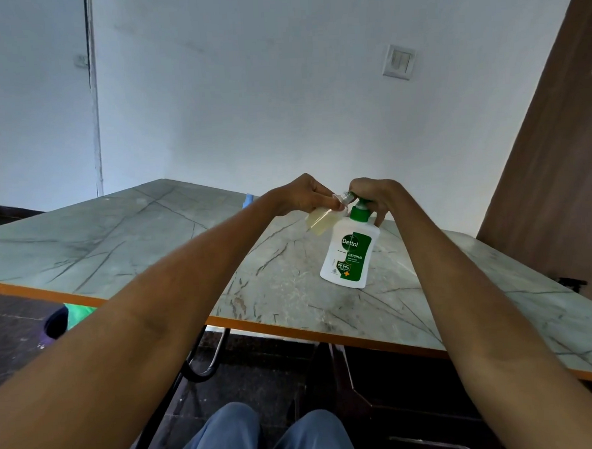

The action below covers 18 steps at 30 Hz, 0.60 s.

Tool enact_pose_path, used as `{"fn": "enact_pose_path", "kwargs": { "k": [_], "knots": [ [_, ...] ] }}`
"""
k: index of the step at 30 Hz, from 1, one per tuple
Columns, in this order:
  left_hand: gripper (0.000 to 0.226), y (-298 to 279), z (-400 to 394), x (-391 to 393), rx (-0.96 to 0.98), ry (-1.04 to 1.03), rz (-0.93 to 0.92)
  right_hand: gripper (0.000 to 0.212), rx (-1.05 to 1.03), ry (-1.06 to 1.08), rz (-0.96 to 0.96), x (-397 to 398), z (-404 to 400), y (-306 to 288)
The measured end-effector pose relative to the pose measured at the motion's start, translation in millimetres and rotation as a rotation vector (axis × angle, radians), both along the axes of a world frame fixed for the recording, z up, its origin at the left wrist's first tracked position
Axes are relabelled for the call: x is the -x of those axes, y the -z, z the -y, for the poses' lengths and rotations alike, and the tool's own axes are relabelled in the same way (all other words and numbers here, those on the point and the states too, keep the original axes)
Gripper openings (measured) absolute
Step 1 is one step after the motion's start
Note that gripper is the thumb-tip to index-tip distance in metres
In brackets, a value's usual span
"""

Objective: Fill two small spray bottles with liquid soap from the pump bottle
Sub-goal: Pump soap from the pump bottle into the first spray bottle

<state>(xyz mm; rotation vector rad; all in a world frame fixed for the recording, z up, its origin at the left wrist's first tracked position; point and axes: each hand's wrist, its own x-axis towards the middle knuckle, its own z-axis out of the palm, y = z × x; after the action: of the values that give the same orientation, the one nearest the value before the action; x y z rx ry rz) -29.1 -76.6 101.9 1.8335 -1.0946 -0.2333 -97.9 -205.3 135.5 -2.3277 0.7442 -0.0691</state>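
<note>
Left hand (301, 195) wrapped round a small spray bottle (318, 221), tilted, yellowish soap inside, neck up against the pump nozzle. Right hand (375, 194) curled over the green pump head of the Dettol bottle (349, 252), standing upright on the marble table (151, 232). Something blue (248, 201) poking out behind the left wrist, can't tell what.

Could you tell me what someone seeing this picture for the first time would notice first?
Most likely the white and green Dettol pump bottle standing on the marbled table, right of centre. Just above it both hands meet: the left hand holds a small clear spray bottle of yellowish liquid tilted at the nozzle, while the right hand rests over the green pump head.
</note>
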Motion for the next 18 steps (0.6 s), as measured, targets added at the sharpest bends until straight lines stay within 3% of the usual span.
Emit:
{"fn": "enact_pose_path", "kwargs": {
  "k": [18],
  "knots": [
    [0.034, 0.1, 1.0, -3.9, -0.013, 0.001, 0.007, 0.024, 0.000, 0.021, 0.000, 2.4, -1.2, -2.0]
  ]
}}
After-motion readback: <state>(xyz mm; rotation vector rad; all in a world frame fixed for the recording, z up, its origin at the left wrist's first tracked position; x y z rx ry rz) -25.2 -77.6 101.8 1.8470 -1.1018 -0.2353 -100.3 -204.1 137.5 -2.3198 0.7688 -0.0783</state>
